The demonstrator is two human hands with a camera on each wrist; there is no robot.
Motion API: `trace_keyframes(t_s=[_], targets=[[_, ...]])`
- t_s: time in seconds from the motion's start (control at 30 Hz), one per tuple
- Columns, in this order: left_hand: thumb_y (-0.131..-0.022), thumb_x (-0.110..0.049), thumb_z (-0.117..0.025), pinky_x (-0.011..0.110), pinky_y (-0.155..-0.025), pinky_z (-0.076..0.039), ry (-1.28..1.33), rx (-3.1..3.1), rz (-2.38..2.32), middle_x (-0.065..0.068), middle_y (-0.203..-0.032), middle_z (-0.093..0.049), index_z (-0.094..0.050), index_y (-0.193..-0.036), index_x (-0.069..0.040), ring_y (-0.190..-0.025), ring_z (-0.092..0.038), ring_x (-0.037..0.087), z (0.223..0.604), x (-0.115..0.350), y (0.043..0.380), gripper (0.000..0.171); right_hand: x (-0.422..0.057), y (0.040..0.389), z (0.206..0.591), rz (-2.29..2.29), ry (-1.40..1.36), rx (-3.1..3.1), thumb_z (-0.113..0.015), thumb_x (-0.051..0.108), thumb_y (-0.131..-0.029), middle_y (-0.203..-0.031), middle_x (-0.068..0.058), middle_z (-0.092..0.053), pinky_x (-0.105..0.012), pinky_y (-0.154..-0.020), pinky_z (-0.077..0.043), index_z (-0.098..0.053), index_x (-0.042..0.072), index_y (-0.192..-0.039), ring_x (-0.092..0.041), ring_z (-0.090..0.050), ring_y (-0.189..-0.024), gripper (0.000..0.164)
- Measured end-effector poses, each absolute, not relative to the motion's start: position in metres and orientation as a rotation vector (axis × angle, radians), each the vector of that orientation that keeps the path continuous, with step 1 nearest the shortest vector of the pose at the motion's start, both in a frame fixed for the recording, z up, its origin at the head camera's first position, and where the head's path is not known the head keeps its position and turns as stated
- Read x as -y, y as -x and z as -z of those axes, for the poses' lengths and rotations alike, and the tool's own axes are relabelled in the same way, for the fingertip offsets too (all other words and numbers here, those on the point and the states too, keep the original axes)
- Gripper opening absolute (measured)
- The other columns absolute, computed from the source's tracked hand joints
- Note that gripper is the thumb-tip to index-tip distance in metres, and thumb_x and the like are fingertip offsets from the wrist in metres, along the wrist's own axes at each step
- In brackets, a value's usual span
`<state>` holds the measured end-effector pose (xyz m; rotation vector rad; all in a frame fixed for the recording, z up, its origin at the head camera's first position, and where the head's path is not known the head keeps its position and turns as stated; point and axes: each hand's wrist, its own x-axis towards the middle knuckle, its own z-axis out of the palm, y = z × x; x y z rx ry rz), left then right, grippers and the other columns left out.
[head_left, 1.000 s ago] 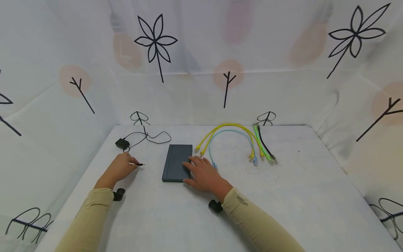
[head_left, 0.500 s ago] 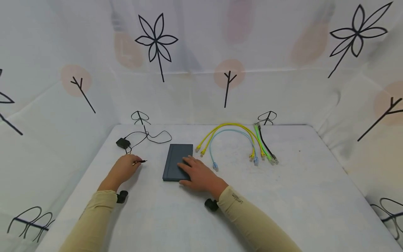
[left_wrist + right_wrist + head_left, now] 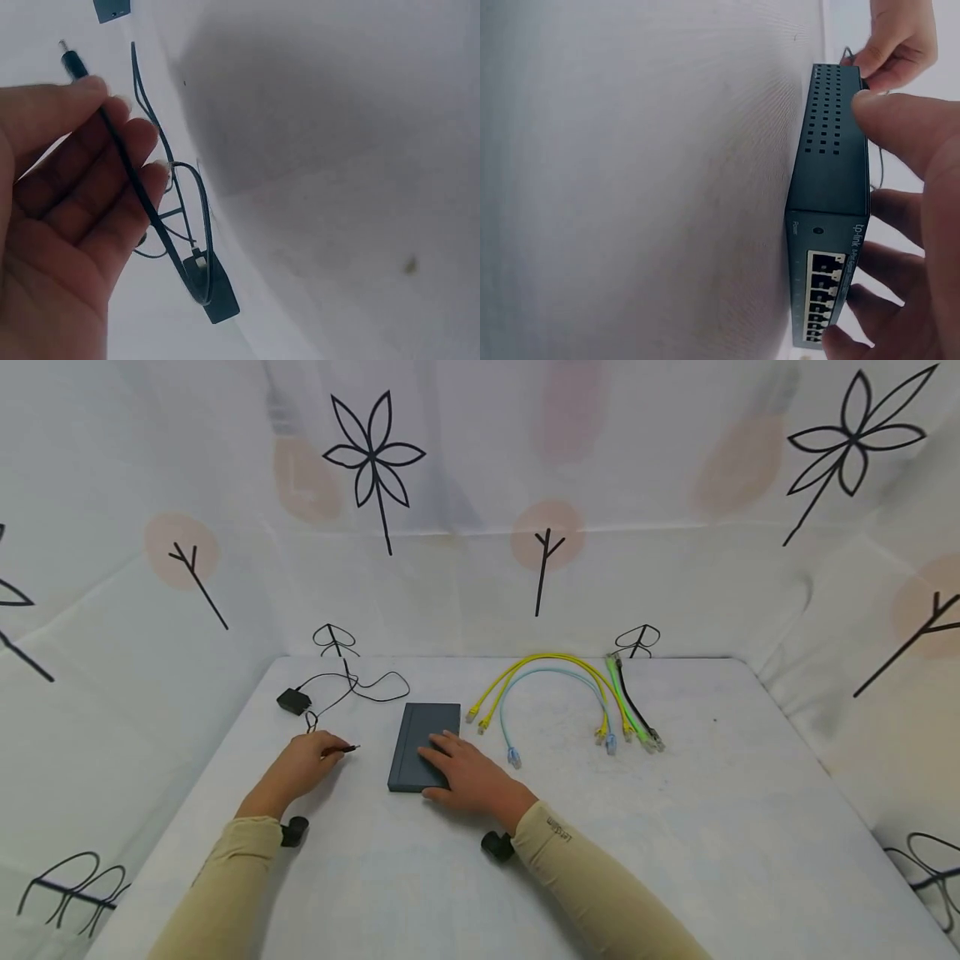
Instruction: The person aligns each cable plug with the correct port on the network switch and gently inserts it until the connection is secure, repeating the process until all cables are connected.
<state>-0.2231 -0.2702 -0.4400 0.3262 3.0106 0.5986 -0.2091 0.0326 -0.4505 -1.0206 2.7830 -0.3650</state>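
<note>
In the head view my left hand (image 3: 300, 764) pinches the thin barrel plug (image 3: 351, 748) of a black power cable between thumb and fingers. The left wrist view shows the plug's metal tip (image 3: 63, 46) sticking out past the thumb, with the cable running down across the fingers. This cable belongs to a black power adapter (image 3: 293, 701) lying behind the left hand. My right hand (image 3: 476, 785) rests with spread fingers on a dark network switch (image 3: 422, 727) that lies flat. In the right wrist view the switch's port row (image 3: 822, 296) and vented side (image 3: 826, 112) show.
Loops of the adapter's thin cable (image 3: 382, 697) lie at the back left of the white table (image 3: 675, 843). Right of the switch are yellow network cables (image 3: 551, 656), a light blue one (image 3: 555, 671), and green (image 3: 626, 706) and black (image 3: 632, 693) ones. A patterned cloth wall (image 3: 465, 585) stands behind.
My left hand has moved to the right with the plug, closer to the switch. My right hand has slid slightly left, further over the switch.
</note>
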Motion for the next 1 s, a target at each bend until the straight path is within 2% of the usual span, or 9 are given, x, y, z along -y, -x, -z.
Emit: trace_keyframes(t_s=[0.2,0.7,1.0], targets=[[-0.094,-0.013,-0.062,0.040,-0.078,-0.052,-0.344,-2.966,-0.624,0.006,-0.098,-0.069,-0.074,-0.107,-0.007,-0.086,-0.060,0.018,0.441,0.267,0.224,0.018,-0.033,0.211,0.452,0.437,0.968,-2.743,-0.051,0.051,-0.097,-0.163,-0.001,-0.018,-0.040,-0.120,-0.025,-0.027,0.025,-0.154,-0.022,-0.011,-0.152,0.068],[-0.092,-0.024,-0.066,0.037,-0.083,-0.051,-0.288,-2.796,-0.778,0.000,-0.104,-0.071,-0.074,-0.103,-0.018,-0.094,-0.062,0.014,0.447,0.265,0.222,0.015,-0.040,0.222,0.463,0.826,0.960,-2.598,-0.059,0.048,-0.094,-0.163,0.006,-0.015,-0.047,-0.118,-0.025,-0.031,0.025,-0.153,-0.017,-0.005,-0.153,0.070],[-0.092,-0.027,-0.067,0.032,-0.077,-0.049,-0.174,-2.704,-0.871,0.000,-0.107,-0.070,-0.074,-0.105,-0.018,-0.089,-0.058,0.014,0.458,0.263,0.220,0.018,-0.047,0.222,0.474,0.871,0.977,-2.603,-0.064,0.044,-0.092,-0.162,0.008,-0.020,-0.049,-0.117,-0.027,-0.035,0.024,-0.152,-0.016,-0.007,-0.152,0.070]])
